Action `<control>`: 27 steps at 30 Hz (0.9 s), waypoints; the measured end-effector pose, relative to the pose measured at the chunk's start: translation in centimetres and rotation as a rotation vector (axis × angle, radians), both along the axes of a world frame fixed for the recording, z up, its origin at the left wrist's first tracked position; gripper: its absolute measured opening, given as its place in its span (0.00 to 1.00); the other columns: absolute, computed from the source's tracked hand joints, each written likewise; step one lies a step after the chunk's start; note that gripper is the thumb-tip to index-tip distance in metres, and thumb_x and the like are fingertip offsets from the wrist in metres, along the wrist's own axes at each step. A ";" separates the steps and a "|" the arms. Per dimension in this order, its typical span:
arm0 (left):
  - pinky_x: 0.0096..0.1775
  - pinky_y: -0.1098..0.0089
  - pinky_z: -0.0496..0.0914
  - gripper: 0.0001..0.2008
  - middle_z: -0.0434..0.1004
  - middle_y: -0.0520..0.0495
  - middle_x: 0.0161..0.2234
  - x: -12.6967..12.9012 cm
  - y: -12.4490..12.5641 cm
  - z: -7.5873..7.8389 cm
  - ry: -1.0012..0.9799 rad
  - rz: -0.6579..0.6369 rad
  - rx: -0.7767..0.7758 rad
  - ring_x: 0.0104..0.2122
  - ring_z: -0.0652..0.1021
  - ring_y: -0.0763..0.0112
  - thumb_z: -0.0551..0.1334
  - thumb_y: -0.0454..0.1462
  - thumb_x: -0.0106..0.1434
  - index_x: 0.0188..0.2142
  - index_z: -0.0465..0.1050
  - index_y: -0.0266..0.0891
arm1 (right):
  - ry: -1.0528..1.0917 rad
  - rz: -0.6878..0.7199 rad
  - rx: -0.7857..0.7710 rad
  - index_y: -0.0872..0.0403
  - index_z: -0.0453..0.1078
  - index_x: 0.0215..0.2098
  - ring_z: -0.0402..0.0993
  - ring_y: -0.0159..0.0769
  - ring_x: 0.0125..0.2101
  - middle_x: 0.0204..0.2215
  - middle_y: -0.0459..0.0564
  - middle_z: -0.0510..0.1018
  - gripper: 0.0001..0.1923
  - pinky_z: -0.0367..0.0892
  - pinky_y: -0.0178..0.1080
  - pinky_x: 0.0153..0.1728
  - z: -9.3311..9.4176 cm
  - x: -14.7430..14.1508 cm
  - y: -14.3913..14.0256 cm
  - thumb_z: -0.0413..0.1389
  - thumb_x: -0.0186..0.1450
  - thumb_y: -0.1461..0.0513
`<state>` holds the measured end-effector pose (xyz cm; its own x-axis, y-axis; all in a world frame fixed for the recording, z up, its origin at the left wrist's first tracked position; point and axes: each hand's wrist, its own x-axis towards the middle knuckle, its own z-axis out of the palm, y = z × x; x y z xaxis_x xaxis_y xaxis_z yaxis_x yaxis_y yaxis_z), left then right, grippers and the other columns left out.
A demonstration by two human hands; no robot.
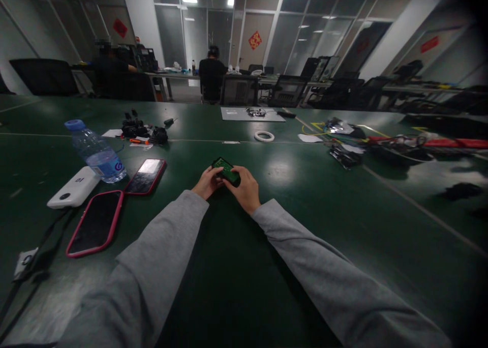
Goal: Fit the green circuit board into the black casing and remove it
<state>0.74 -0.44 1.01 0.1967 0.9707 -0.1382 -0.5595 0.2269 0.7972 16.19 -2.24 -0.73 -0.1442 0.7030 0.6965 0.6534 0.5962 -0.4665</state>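
I have both my left hand [208, 183] and right hand [247, 187] closed on the small green circuit board [225, 169], just right of the red phone [146, 176], mid-handling; next calls for steady fingers.

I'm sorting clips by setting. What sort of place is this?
Probably an electronics workshop in an office: both hands hold a small green circuit board over a long green workbench, with cables and parts scattered and glass partitions behind.
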 end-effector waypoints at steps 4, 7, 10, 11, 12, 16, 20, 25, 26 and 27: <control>0.30 0.72 0.69 0.18 0.75 0.51 0.31 0.0 0.0 0.0 0.000 0.012 -0.008 0.26 0.76 0.73 0.69 0.35 0.50 0.40 0.67 0.38 | -0.025 0.028 0.039 0.51 0.68 0.44 0.70 0.40 0.50 0.48 0.51 0.73 0.12 0.68 0.43 0.49 0.2 0.1 -0.1 0.59 0.64 0.56; 0.29 0.72 0.69 0.17 0.75 0.51 0.30 0.1 0.0 0.1 -0.004 0.014 -0.011 0.26 0.76 0.73 0.68 0.35 0.50 0.39 0.66 0.38 | -0.029 0.042 0.065 0.51 0.68 0.43 0.71 0.39 0.48 0.47 0.51 0.73 0.11 0.69 0.42 0.48 0.2 0.2 -0.1 0.59 0.64 0.56; 0.29 0.72 0.70 0.17 0.75 0.51 0.30 0.1 0.2 -0.1 0.000 0.033 -0.014 0.25 0.76 0.74 0.68 0.34 0.49 0.38 0.66 0.38 | -0.050 0.050 0.071 0.52 0.68 0.42 0.71 0.39 0.47 0.47 0.52 0.73 0.10 0.69 0.41 0.46 0.2 0.3 0.0 0.58 0.65 0.56; 0.29 0.72 0.70 0.17 0.75 0.52 0.30 0.1 0.2 -0.2 0.005 0.040 -0.009 0.25 0.76 0.74 0.68 0.34 0.49 0.38 0.65 0.38 | -0.056 0.050 0.069 0.52 0.68 0.42 0.71 0.39 0.47 0.47 0.52 0.73 0.10 0.69 0.41 0.46 0.1 0.3 0.1 0.58 0.65 0.56; 0.29 0.72 0.70 0.17 0.75 0.52 0.30 0.1 0.3 -0.3 0.012 0.046 -0.002 0.24 0.76 0.74 0.68 0.34 0.49 0.38 0.66 0.38 | -0.060 0.051 0.067 0.52 0.68 0.41 0.71 0.39 0.47 0.47 0.52 0.73 0.10 0.69 0.41 0.46 0.1 0.3 0.1 0.58 0.66 0.56; 0.29 0.71 0.71 0.19 0.75 0.51 0.30 0.0 0.4 -0.6 0.020 0.055 0.019 0.25 0.76 0.73 0.70 0.35 0.49 0.39 0.66 0.38 | -0.044 0.070 0.043 0.52 0.68 0.40 0.71 0.40 0.47 0.46 0.52 0.73 0.09 0.69 0.42 0.47 0.3 0.3 0.0 0.57 0.65 0.56; 0.32 0.70 0.72 0.22 0.77 0.50 0.35 0.0 0.0 -0.2 -0.005 0.011 0.027 0.29 0.77 0.73 0.72 0.38 0.49 0.42 0.68 0.39 | 0.114 0.094 -0.022 0.53 0.69 0.38 0.72 0.39 0.47 0.46 0.52 0.73 0.12 0.68 0.42 0.48 0.6 0.4 0.1 0.59 0.63 0.54; 0.37 0.71 0.72 0.22 0.77 0.49 0.38 0.0 -0.3 0.4 -0.050 -0.038 0.044 0.34 0.78 0.74 0.73 0.39 0.50 0.44 0.72 0.40 | 0.665 0.212 -0.392 0.54 0.66 0.36 0.73 0.33 0.35 0.35 0.47 0.75 0.21 0.69 0.37 0.38 0.9 0.2 0.8 0.64 0.56 0.48; 0.38 0.71 0.72 0.21 0.77 0.50 0.38 0.0 -0.4 0.4 -0.055 -0.045 0.044 0.34 0.77 0.74 0.73 0.37 0.50 0.43 0.72 0.39 | 0.803 0.251 -0.510 0.54 0.65 0.35 0.72 0.32 0.32 0.33 0.45 0.75 0.23 0.69 0.35 0.35 1.0 0.2 0.9 0.65 0.54 0.47; 0.39 0.71 0.72 0.20 0.77 0.50 0.37 0.0 -0.3 0.4 -0.056 -0.050 0.044 0.34 0.77 0.74 0.73 0.35 0.49 0.42 0.73 0.39 | 0.936 0.282 -0.621 0.53 0.64 0.34 0.71 0.30 0.30 0.31 0.44 0.74 0.25 0.68 0.34 0.31 1.1 0.1 1.1 0.66 0.52 0.47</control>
<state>0.71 -0.78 1.43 0.2515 0.9643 -0.0831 -0.5921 0.2212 0.7749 16.31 -1.10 0.35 0.0390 0.9864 0.1596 -0.2226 0.1643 -0.9610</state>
